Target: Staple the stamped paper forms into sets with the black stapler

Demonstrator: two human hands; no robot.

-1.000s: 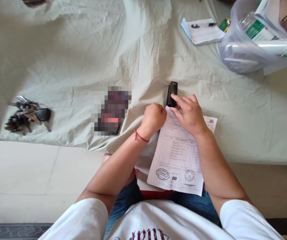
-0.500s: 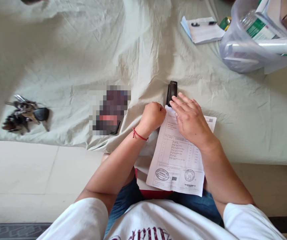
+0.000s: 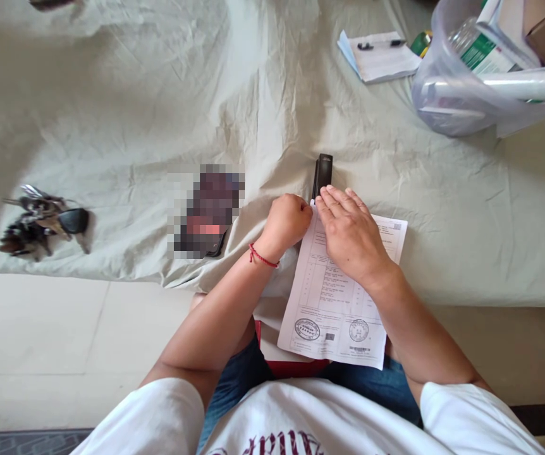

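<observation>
White printed form (image 3: 336, 309) on bed sheet (image 3: 159, 114): right hand (image 3: 348, 234) flat, open, pressing its top; left hand (image 3: 287, 221) fisted, pinching the corner; black stapler (image 3: 322, 174) just beyond.

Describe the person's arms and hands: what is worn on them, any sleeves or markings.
Both arms are bare from the upper arm down, under short white sleeves of a T-shirt with dark red lettering on the chest. The left hand has a thin red cord bracelet at its wrist. The right hand and its wrist show no watch, ring or band.
</observation>
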